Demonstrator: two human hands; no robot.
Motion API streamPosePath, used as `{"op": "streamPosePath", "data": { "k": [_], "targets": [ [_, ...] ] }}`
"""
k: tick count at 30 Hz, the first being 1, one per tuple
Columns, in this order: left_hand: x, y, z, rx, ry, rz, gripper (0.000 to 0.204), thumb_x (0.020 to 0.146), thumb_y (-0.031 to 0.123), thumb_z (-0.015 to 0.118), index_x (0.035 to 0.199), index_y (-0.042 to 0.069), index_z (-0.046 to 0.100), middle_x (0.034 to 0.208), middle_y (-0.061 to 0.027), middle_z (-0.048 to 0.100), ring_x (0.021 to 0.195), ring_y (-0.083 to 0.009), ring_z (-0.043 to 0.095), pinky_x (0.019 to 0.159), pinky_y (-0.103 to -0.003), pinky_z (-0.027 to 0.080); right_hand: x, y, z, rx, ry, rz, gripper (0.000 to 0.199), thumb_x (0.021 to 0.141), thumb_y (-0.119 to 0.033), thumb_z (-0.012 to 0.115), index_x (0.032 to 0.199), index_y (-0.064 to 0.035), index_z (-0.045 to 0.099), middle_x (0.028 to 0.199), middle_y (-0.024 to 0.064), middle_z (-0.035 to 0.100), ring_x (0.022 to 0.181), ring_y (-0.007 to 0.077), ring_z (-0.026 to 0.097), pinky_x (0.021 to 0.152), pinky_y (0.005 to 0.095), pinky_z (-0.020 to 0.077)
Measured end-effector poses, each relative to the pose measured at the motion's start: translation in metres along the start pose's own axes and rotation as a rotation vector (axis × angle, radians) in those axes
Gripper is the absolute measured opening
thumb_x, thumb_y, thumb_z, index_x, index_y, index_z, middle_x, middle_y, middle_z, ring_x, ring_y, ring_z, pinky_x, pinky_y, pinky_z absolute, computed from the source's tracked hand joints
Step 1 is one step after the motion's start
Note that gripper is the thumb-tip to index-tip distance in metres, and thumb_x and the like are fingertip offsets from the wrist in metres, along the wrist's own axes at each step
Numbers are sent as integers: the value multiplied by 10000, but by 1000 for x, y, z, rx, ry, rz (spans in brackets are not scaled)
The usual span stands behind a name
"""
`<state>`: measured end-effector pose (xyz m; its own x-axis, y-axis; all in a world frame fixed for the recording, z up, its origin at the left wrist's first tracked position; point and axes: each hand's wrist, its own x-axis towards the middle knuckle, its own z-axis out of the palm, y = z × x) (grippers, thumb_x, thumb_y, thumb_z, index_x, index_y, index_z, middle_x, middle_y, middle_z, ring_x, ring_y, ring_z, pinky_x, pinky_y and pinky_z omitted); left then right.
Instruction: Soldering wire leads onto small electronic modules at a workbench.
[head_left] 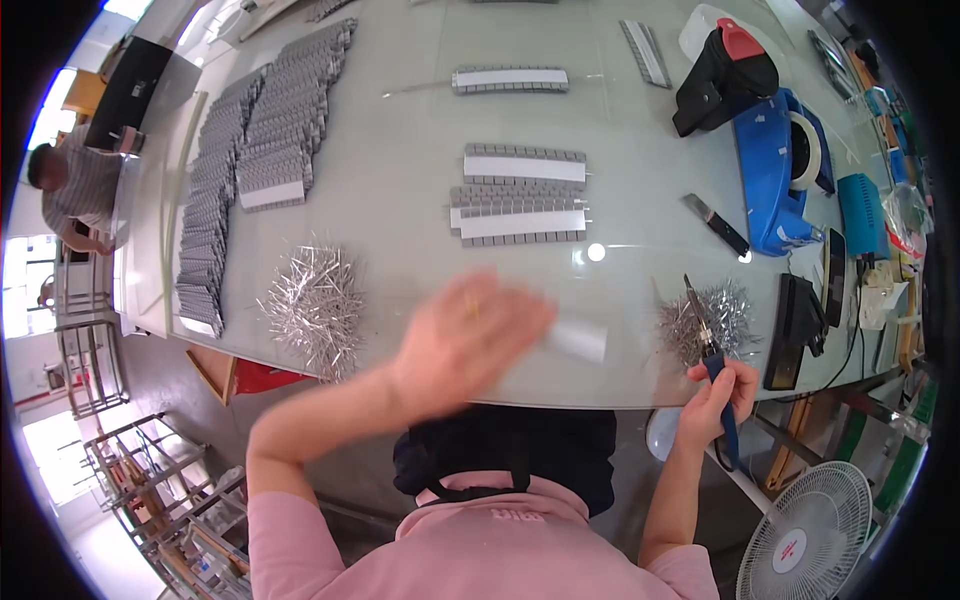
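In the head view, the person's left hand (462, 335) is blurred above the near edge of the grey table (400, 190). Its fingers lie around a small pale strip (578, 340) that sticks out to the right of the fingertips; the blur hides how tightly they close, so the grip cannot be told for sure. The right hand (717, 392) sits at the near right edge of the table, fingers wrapped around the blue handles of a pair of pliers (708, 345), whose dark nose points up and away over the table. The nose reaches into a small heap of shiny metal pins (712, 318) near that edge. A larger heap of the same pins (316, 308) lies near the near left edge, well apart from the left hand.

In the middle of the table lie grey toothed strips with white bands (520, 195), stacked in short rows, and one more (510, 80) lies farther toward the far edge. Along the left edge, long rows of grey strips (262, 150) run toward the far corner. Toward the right edge stand a blue tape dispenser (785, 170), a black pouch with a red top (725, 75) and a dark utility knife (717, 224). A white fan (805, 540) stands below the near right corner. Another person (75, 185) sits beyond the left edge.
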<state>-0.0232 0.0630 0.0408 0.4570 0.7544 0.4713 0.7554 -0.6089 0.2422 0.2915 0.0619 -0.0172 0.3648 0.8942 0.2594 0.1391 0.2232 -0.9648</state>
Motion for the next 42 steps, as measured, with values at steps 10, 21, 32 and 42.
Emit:
{"op": "streamPosePath", "data": {
  "k": [10,21,32,42],
  "targets": [
    [116,-204,61,271,125,-94,228,870,90,605,1093,81,647,1078,-55,689,960,-250,651,867,-386,517,-11,1,5,-127,-219,-161,239,902,-179,639,959,16,514,779,147,632,650,183,637,607,261,499],
    [40,-75,27,125,-184,-102,434,813,185,711,1230,120,611,1244,-65,620,1237,-258,527,1067,-490,371,-9,0,5,-162,-218,-229,204,916,-163,584,985,15,511,769,148,616,658,211,634,646,277,481],
    [14,-44,26,136,-173,-76,411,796,173,730,1192,126,629,1186,-11,630,1198,-234,543,1099,-535,292,-17,-5,-2,-141,-217,-283,179,887,-110,644,978,2,539,801,149,659,686,190,660,632,263,506],
    [-6,59,35,47,-229,-181,500,787,171,725,1265,139,583,1391,-73,490,1337,-305,406,1113,-547,239,-31,-8,-14,-146,-175,-229,189,902,-117,626,997,11,524,838,144,648,700,187,656,656,267,505]
  ]
}}
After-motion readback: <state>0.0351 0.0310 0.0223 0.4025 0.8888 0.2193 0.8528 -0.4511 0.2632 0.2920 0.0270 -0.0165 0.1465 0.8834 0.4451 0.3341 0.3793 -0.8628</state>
